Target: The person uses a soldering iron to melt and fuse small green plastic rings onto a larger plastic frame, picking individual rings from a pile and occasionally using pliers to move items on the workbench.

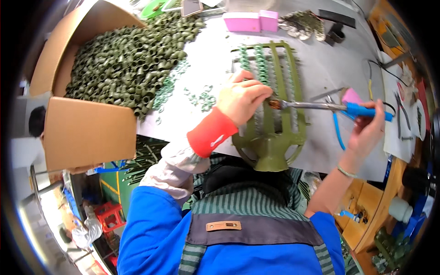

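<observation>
An olive-green slatted plastic frame (270,153) with a rounded, cup-like near end lies on the table in front of me. Rows of pale green rings (261,66) line some of its slats. Over the frame's left side, my left hand (243,96) has its fingers bent and pinched together; whatever is in them is hidden. My right hand (368,129) grips the blue handle of a soldering iron (316,106). The iron lies nearly level across the frame, its brown, crusted tip close beside my left fingertips. Whether the tip touches the frame cannot be seen.
An open cardboard box (89,133) at the left spills dark green tubular pieces (123,64). Loose pale rings (201,98) lie nearby. Pink blocks (241,21) and a soiled glove (302,25) sit at the back. Pliers (402,110) rest at the right.
</observation>
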`<state>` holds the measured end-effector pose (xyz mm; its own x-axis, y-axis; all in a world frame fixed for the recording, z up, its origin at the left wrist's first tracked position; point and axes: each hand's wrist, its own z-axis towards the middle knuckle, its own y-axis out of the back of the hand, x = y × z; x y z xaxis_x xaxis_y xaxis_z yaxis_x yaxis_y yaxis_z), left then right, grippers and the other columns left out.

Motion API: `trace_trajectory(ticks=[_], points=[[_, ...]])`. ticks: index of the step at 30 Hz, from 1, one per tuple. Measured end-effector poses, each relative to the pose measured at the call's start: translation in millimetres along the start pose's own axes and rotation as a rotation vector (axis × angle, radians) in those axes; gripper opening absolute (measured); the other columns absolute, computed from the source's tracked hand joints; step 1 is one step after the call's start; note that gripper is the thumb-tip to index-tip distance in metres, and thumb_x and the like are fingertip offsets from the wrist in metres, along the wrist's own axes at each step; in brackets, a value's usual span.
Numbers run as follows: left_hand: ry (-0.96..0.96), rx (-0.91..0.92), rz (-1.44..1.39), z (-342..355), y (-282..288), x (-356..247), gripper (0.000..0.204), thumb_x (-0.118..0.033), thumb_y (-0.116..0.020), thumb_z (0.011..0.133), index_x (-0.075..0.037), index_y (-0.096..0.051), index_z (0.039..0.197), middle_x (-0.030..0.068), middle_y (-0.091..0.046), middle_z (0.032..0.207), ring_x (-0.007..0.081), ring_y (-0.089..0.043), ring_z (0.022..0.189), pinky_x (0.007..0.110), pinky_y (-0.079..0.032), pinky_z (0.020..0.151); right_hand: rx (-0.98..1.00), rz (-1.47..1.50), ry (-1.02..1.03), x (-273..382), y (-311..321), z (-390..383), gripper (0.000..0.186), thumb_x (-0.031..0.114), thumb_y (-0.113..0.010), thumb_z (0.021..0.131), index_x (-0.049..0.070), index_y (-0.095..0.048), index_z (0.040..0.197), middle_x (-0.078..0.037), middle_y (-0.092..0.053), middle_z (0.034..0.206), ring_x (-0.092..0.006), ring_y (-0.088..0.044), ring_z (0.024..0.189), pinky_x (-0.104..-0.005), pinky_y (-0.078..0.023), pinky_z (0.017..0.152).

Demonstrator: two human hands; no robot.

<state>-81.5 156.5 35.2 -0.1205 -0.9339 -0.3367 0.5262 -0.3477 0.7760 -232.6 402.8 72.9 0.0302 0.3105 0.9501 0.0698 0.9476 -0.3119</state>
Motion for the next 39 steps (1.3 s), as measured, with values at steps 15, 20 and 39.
trace_trajectory(ticks=[15, 20, 39], points=[[0.369, 0.300, 0.306, -96.7, 95.8, 129.5, 0.023, -0.001, -0.065, 0.074, -0.006, -0.065, 0.097, 0.0073, -0.064, 0.098, 0.0269, -0.062, 0.086, 0.032, -0.050, 0.077, 0.090, 0.136, -0.079, 4.4, 4.6, -2.0, 0.029, 0.029, -0.056, 0.091, 0.009, -0.053, 0.070, -0.001, -0.053, 0.067, -0.0070, -0.040, 0.052, -0.0203, -0.030, 0.049], [0.514, 0.280, 0.280, -96.4, 98.6, 128.8, 0.010, -0.007, -0.068, 0.076, -0.004, -0.064, 0.085, 0.0093, -0.063, 0.080, 0.0225, -0.062, 0.071, 0.028, -0.049, 0.065, 0.110, 0.129, -0.062, 6.9, 5.4, -3.2, 0.029, 0.029, -0.056, 0.091, 0.008, -0.054, 0.071, 0.000, -0.053, 0.067, -0.0073, -0.040, 0.052, -0.0207, -0.031, 0.050], [0.147, 0.028, -0.170, -7.8, 12.4, -16.3, 0.012, -0.006, -0.069, 0.077, -0.008, -0.071, 0.088, 0.0022, -0.068, 0.084, 0.0210, -0.058, 0.083, 0.030, -0.049, 0.075, 0.071, 0.091, -0.024, -7.0, 0.3, -4.7, 0.032, 0.029, -0.061, 0.087, 0.004, -0.060, 0.067, -0.003, -0.055, 0.058, -0.0084, -0.044, 0.045, -0.0207, -0.034, 0.045]])
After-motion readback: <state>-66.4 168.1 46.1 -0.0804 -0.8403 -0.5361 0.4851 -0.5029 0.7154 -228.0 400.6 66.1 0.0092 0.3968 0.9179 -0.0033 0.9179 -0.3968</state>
